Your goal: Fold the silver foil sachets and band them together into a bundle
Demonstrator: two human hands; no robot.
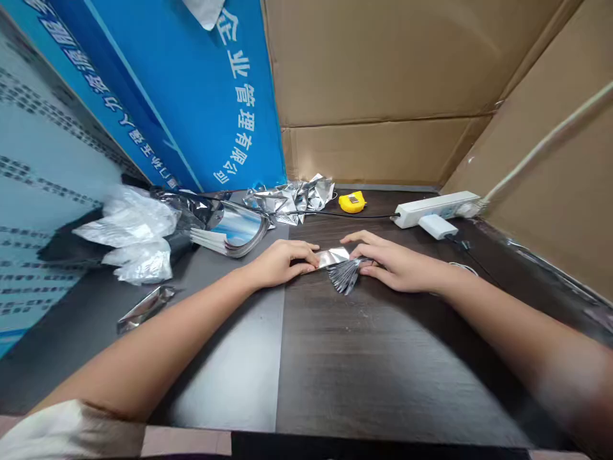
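A small fanned stack of silver foil pouches [341,271] lies on the dark wooden table [373,364], in the middle. My left hand [282,262] presses on the stack's left end, fingers curled over the top pouch. My right hand [395,263] holds the right end, fingers laid flat over the fanned edges. Both hands touch the same stack.
A curved bundle of silver pouches [234,231] and clear plastic bags [134,233] lie at the left. Crumpled foil [292,199], a yellow tape measure [352,202] and a white power strip [435,209] with charger sit at the back. One loose pouch [146,308] lies near left. Cardboard walls surround.
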